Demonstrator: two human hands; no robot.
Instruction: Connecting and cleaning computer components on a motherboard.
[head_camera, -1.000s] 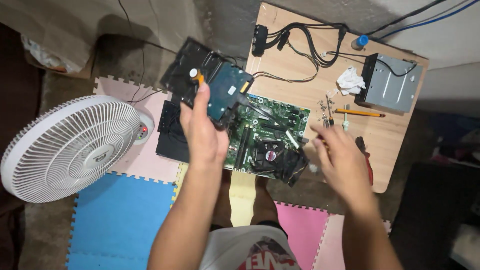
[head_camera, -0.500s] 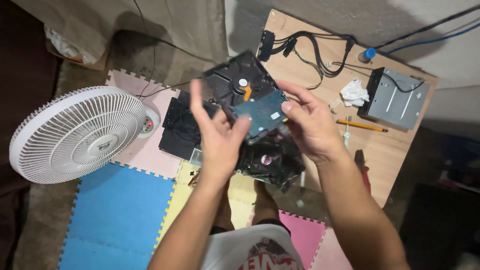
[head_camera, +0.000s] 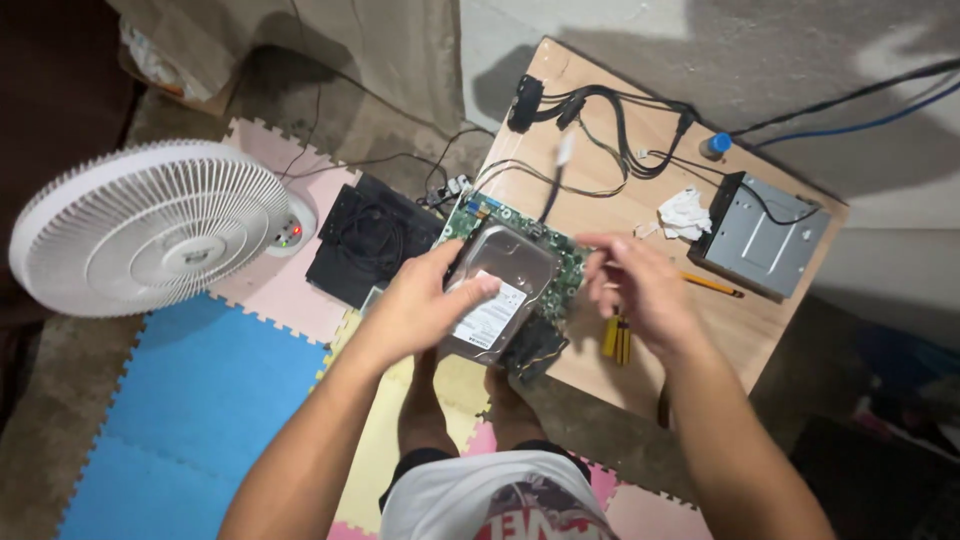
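Now left hand (head_camera: 420, 305) grips hard drive (head_camera: 497, 290) over green motherboard (head_camera: 565, 262).

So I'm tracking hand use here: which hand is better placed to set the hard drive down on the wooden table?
Probably the left hand: it alone grips the hard drive, above the circuit board. The right hand hovers beside it, empty.

Both forearms reach forward from the lower frame. The left hand (head_camera: 425, 305) curls its fingers (head_camera: 478, 287) in a grip, thumb up. The right hand (head_camera: 640, 290) hovers just beside it, fingers loosely spread, holding nothing.
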